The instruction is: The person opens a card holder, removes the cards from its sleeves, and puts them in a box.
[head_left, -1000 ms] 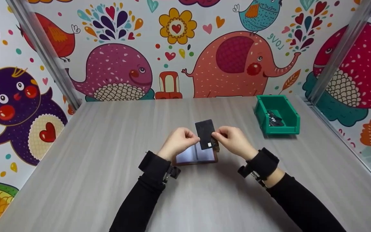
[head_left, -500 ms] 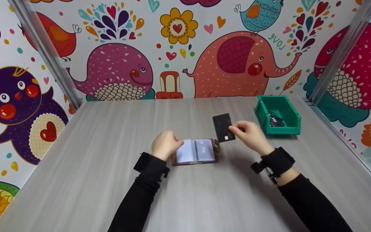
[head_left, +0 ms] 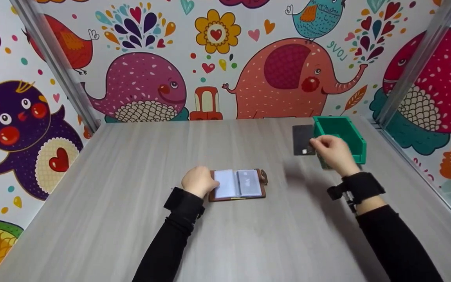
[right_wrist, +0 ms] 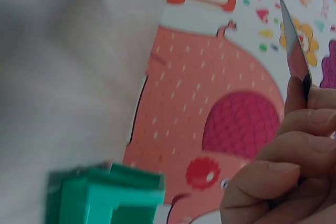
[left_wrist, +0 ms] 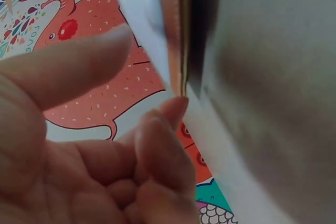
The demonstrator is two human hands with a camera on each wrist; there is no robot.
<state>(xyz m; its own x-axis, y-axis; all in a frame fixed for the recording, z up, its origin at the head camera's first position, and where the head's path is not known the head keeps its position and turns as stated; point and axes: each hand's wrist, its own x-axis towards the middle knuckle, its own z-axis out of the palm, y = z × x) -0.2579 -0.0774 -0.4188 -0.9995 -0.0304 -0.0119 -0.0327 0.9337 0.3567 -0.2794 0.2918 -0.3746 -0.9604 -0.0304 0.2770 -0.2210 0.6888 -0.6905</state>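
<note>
A brown card holder (head_left: 212,198) lies spread on the table, showing clear plastic sleeves (head_left: 249,183). At its left edge is my left hand (head_left: 199,182), thumb over the left sleeves and other fingers curled. In the left wrist view, a fingertip of that hand (left_wrist: 115,145) meets the edge of the brown cover (left_wrist: 177,40). My right hand (head_left: 336,153) pinches a black card (head_left: 302,138) by its right side, above the table; a small white square marks the card's lower corner. The right wrist view shows this card (right_wrist: 295,45) nearly edge-on between thumb and finger.
A green bin (head_left: 360,150) stands at the back right, partly behind my right hand, which hides some of its inside. A strap with a snap (head_left: 264,177) sticks out from the holder's right side. Patterned walls (head_left: 210,58) bound the table at the back and sides.
My right hand has carried the black card rightward and away from me, from over the holder to beside the bin. The left hand has let go of the card and dropped to the holder's left edge.
</note>
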